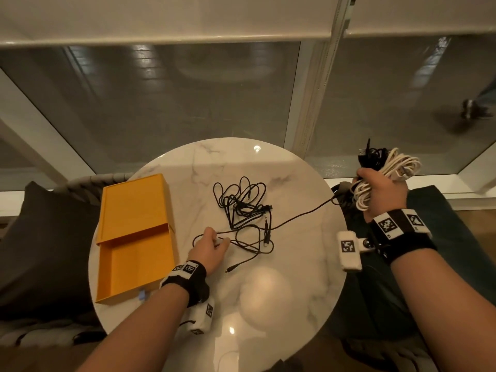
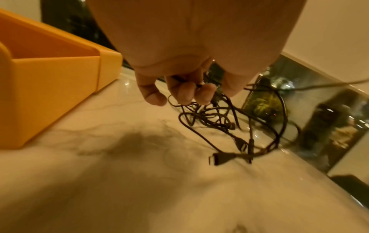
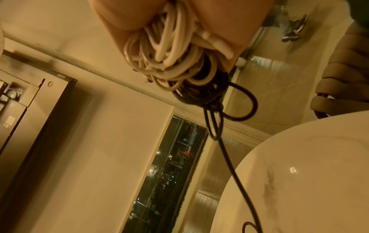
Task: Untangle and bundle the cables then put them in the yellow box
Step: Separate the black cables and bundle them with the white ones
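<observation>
A dark cushion [image 1: 40, 237] sits at the far left, off the round marble tabletop [image 1: 295, 291]. On the left part of the tabletop lies the yellow box [image 1: 134, 210], open at its near end, with its lid slid partly toward the far side; nothing lies inside the open part.

Just right of the box, the left hand [image 1: 210, 249] reaches over the tabletop with its fingers [image 2: 182, 93] curled, pinching a thin black strand at the near edge of the loose cables. The wrist view shows the strand caught between the curled fingers and the thumb.

The tangle of black cables [image 1: 245, 208] lies spread near the middle of the tabletop, right of the left hand, its loops crossing one another and several plugs showing. One plug end [image 1: 228, 270] trails toward the near side.

From the tangle a single black cable [image 1: 300, 214] runs taut to the right, off the tabletop edge, up to the right hand [image 1: 381, 194]. That hand is raised beyond the right edge of the tabletop, clenched around a bundle of coiled white cable [image 1: 397, 163] and coiled black cable [image 1: 373, 154].
</observation>
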Demonstrator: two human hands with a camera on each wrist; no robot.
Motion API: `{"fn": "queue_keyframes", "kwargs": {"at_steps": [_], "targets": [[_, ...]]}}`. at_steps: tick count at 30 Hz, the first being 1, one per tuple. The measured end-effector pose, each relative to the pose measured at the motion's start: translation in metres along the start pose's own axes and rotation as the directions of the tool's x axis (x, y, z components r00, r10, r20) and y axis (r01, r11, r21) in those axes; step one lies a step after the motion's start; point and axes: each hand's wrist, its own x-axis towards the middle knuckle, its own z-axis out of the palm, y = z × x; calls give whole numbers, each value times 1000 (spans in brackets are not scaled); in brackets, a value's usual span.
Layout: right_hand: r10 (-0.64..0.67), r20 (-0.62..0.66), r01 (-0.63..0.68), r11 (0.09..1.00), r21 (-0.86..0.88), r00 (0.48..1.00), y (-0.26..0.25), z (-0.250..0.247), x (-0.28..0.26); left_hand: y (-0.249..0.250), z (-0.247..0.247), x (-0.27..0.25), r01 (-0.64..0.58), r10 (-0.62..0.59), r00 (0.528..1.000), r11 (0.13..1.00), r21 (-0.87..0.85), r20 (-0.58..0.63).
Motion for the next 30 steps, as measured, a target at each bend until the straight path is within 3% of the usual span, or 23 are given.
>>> {"fn": "queue_keyframes", "kwargs": {"at_steps": [7,15,20,26,30], "targets": [[-9,-142,6,1000,-26,990,-14,-4,9,-20,-21,10,173,-173,984,985,2,-49],[-1,37,10,975,-220,999,20,5,-10,-7,-5,8,63,-69,996,992,105,56],[10,163,53,924,-379,987,48,8,-18,-1,5,1,20,-49,997,904,427,58],[73,156,-3,913,-408,985,64,1,-21,23,19,6,-23,6,1000,760,650,29],[88,148,-15,899,-437,985,63,-9,-15,33,36,22,-83,19,989,896,436,148]]}}
